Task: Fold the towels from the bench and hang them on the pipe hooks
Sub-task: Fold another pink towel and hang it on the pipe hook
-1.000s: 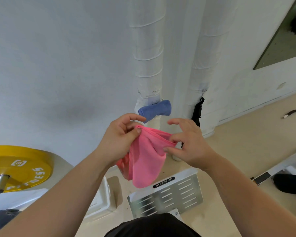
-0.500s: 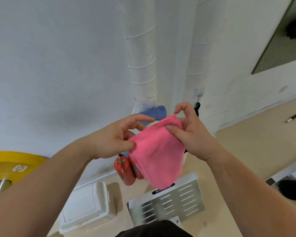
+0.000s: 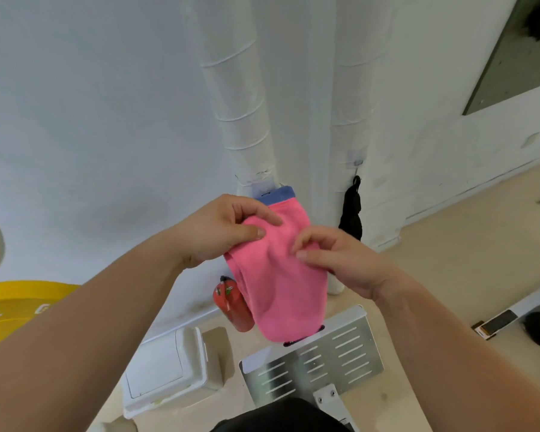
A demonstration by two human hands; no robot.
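Observation:
A folded pink towel point(image 3: 281, 275) hangs in front of me between both hands. My left hand point(image 3: 219, 232) grips its upper left edge, thumb on the front. My right hand point(image 3: 331, 257) pinches its right side with curled fingers. Behind the pink towel's top, a blue towel point(image 3: 281, 193) hangs on the left white wrapped pipe point(image 3: 240, 120); its hook is hidden. The right pipe point(image 3: 353, 104) carries a small hook point(image 3: 356, 160) with a black strap-like item point(image 3: 351, 213) dangling from it.
On the floor below are a red fire extinguisher point(image 3: 231, 304), a white lidded box point(image 3: 169, 369), and a slotted metal plate point(image 3: 318, 353). A yellow weight plate point(image 3: 16, 307) sits at the left. A white wall stands close behind the pipes.
The pink towel has been folded narrower and raised toward the left pipe. My right hand slid from its top edge down to its right side. The view moved closer.

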